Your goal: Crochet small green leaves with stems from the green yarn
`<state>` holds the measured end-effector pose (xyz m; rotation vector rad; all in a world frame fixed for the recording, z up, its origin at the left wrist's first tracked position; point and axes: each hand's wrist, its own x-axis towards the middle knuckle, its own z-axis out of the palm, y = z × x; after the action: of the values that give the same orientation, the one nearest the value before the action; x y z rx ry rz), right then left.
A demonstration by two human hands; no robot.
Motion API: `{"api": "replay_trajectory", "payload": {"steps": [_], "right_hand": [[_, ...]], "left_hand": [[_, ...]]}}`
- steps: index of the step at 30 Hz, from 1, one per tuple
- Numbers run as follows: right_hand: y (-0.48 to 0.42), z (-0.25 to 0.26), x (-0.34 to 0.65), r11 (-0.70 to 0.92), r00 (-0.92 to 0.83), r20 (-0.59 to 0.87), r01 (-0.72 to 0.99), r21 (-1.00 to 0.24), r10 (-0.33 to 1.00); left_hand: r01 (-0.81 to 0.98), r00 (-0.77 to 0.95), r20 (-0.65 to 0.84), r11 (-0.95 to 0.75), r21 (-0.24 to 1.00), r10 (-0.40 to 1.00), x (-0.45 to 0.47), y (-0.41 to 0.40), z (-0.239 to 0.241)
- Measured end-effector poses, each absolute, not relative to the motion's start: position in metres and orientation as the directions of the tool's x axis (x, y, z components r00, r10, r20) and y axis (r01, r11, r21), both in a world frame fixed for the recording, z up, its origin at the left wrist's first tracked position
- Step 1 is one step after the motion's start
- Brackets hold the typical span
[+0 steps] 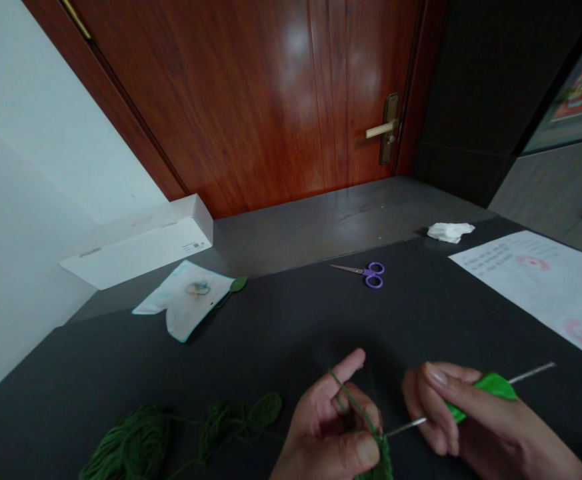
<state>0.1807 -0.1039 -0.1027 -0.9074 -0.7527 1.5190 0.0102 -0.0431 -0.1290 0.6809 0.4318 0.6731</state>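
My left hand (338, 427), at the bottom middle, pinches a piece of green crochet work (381, 460) between thumb and fingers. A strand of green yarn (353, 398) runs over its raised index finger down to the piece. To the right, my right hand (463, 407) is closed around the green grip of a crochet hook (495, 387). The hook's metal tip reaches left and meets the crochet work near my left thumb. A ball of green yarn (127, 445) lies at the lower left, with loose strands and a small green crocheted leaf (265, 409) beside it.
Purple-handled scissors (373, 275) lie beyond my hands. At the left are a white cloth-like sheet (193, 297), a green leaf-shaped piece (239, 285) and a long white box (145, 250). Crumpled tissue (451, 232) and a printed paper (545, 280) lie at the right. A wooden door (251, 100) stands behind.
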Motion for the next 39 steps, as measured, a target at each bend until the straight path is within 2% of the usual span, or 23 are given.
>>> {"api": "replay_trajectory", "payload": {"steps": [7, 11, 15, 19, 24, 29, 34, 39], "right_hand": [[-0.104, -0.103, 0.18, -0.242, -0.073, -0.257, -0.648, -0.722, 0.964], [-0.103, -0.105, 0.179, -0.272, -0.083, -0.296, -0.679, -0.682, 0.952], [-0.101, -0.107, 0.179, -0.294, -0.096, -0.314, -0.673, -0.678, 0.944], [-0.102, -0.105, 0.18, -0.304, -0.079, -0.32, -0.588, -0.75, 0.944], [-0.104, -0.099, 0.184, -0.216, -0.112, -0.186, -0.413, -0.885, 0.976], [-0.103, -0.094, 0.193, 0.02, -0.179, 0.049, -0.162, -0.987, 0.983], [-0.104, -0.086, 0.201, 0.283, -0.342, 0.268, -0.007, -0.959, 0.901], [-0.107, -0.088, 0.205, 0.361, -0.374, 0.325, 0.03, -0.932, 0.869]], "left_hand": [[-0.279, 0.63, -0.255, 0.52, 0.807, 0.733, 0.006, -0.046, -0.121], [-0.245, 0.668, -0.278, 0.557, 0.794, 0.69, 0.007, -0.047, -0.119], [-0.217, 0.705, -0.305, 0.605, 0.766, 0.64, 0.007, -0.045, -0.116], [-0.185, 0.729, -0.338, 0.647, 0.739, 0.595, 0.004, -0.044, -0.115], [-0.205, 0.787, -0.317, 0.708, 0.676, 0.53, 0.002, -0.044, -0.128], [-0.205, 0.851, -0.271, 0.76, 0.617, 0.45, 0.005, -0.044, -0.138], [-0.118, 0.892, -0.3, 0.812, 0.571, 0.34, 0.008, -0.043, -0.14], [-0.084, 0.921, -0.293, 0.866, 0.492, 0.256, 0.011, -0.042, -0.144]]}}
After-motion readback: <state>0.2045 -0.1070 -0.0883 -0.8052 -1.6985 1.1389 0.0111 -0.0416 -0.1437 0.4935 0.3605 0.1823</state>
